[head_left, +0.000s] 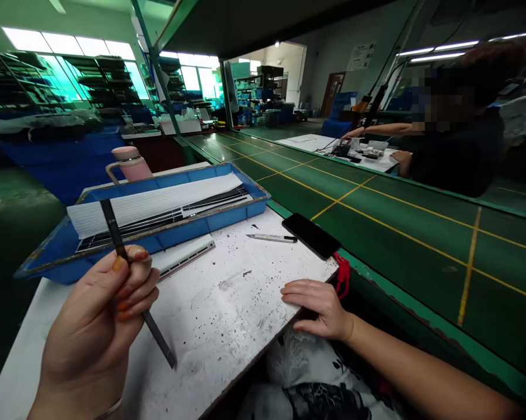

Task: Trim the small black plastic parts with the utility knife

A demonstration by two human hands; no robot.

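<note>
My left hand (109, 309) is raised over the left part of the white table, its fingers closed around a thin black strip (160, 340). The strip slants, its upper end in front of the blue tray (210, 224) and its lower end toward the tabletop. My right hand (315, 306) lies flat at the table's front edge with nothing in it. Beyond the left hand, a pale slotted bar (188, 256) rests beside the tray. White ridged sheets (157, 201) and several dark strips (135, 230) lie in the tray.
A craft knife (271, 238) and a black phone (310, 234) with a red strap (342, 275) lie on the white table (236, 309). Behind the tray stands a pink bottle (131, 164). A green conveyor belt (376, 233) runs alongside; across it sits another person (455, 134).
</note>
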